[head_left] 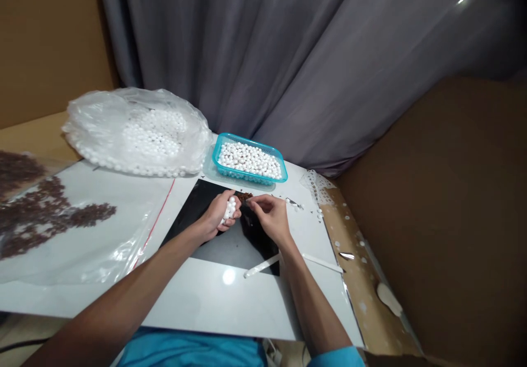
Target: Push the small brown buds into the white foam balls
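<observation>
My left hand [218, 213] is cupped shut on a cluster of white pearl beads [229, 209] over a black mat [224, 235]. My right hand [269, 216] is pinched shut just to its right, fingertips meeting near a small brown bit [246, 196]; what it holds is too small to name. Just beyond the hands stands a teal basket [249, 161] full of white beads.
A big clear plastic bag of white beads [140, 134] lies at the back left. A zip bag with dark brown pieces [49, 213] covers the left. A white strip [261, 266] lies by my right wrist. Cardboard walls stand left and right, a grey curtain behind.
</observation>
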A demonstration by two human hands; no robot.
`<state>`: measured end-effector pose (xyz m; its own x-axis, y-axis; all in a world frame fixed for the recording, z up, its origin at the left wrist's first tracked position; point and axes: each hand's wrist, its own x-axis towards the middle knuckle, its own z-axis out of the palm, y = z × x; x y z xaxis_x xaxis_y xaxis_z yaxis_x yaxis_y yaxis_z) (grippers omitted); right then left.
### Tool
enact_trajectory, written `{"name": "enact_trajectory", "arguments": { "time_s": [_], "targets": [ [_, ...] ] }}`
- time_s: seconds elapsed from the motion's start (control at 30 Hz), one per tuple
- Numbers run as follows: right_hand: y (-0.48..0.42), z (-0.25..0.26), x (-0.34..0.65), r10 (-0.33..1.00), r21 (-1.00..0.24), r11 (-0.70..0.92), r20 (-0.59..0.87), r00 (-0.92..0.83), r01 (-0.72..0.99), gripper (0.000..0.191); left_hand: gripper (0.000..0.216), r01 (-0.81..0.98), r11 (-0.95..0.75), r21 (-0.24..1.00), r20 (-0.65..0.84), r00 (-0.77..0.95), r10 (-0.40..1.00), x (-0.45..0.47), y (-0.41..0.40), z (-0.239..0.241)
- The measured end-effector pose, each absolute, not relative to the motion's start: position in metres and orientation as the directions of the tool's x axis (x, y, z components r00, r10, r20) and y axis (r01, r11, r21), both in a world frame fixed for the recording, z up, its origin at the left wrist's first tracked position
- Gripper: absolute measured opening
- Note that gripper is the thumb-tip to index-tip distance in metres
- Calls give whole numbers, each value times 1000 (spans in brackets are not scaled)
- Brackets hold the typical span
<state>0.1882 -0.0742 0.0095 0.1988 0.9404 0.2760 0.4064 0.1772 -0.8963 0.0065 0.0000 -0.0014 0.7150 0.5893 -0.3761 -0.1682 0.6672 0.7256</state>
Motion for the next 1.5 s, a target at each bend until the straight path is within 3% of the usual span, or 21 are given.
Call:
{"name": "enact_trajectory", "arguments": {
  "time_s": [0.33,0.57,0.73,1.13,1.33,1.5],
  "targets": [
    [-76,2,189,937,-989,144,143,318,23,30,21,-287,738,611,-325,759,564,0,7,4],
    [-77,-3,185,969,-993,118,109,221,-29,27,36,-210,661,720,-333,731,596,6,-1,4],
    [-82,5,180,974,-982,189,191,120,30,17,45,-151,623,767,-326,746,582,7,-8,9],
    [-87,12,179,902,-861,313,402,159,400,13,55,-75,537,840,-321,731,603,12,-13,10],
    [-89,10,174,883,-847,312,426,198,430,32,62,-9,447,895,-306,717,626,14,-17,7],
    [-90,8,174,862,-767,342,486,144,543,35,64,30,383,923,-281,733,619,16,-19,3]
  ]
}}
